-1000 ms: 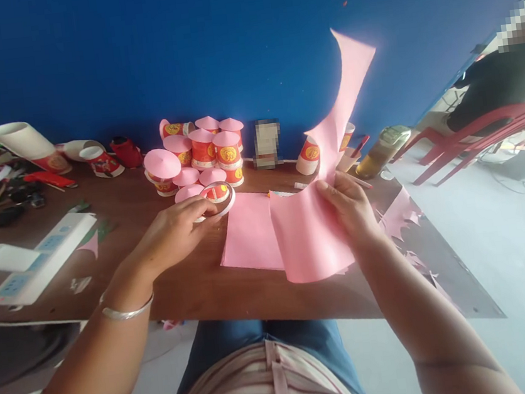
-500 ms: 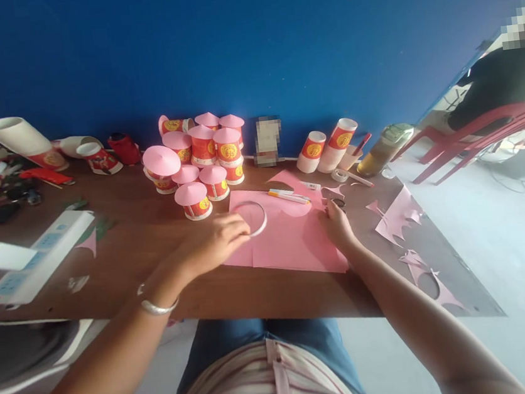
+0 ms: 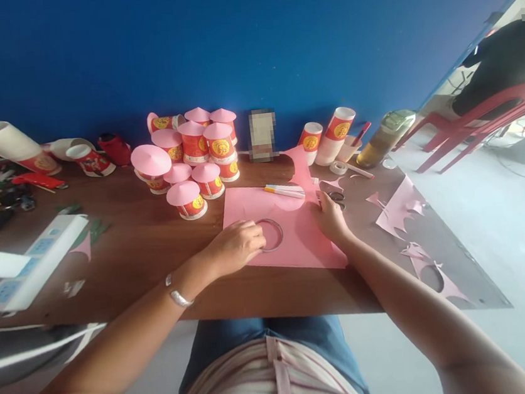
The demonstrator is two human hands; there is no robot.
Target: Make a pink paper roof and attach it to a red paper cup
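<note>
A pink paper sheet [image 3: 291,244] lies flat on the brown table [image 3: 145,248] in front of me. My left hand [image 3: 237,247] rests on its left part, fingers closed on a thin ring [image 3: 272,234] that lies flat on the paper. My right hand [image 3: 330,218] presses down on the sheet's right edge, fingers curled. A pen [image 3: 285,190] lies across the top of the sheet. A curled strip of the pink paper [image 3: 301,166] stands up behind it.
A cluster of red cups with pink cone lids [image 3: 192,157] stands behind the sheet. Two upturned cups [image 3: 331,135], a bottle [image 3: 382,139] and pink scraps [image 3: 401,206] lie at the right. A white power strip [image 3: 23,262] and clutter are at the left. Another person sits at far right.
The pink sheet, held up a second ago, now lies flat on the table. My left hand carried the ring from near the cups onto the sheet. My right hand let the paper down.
</note>
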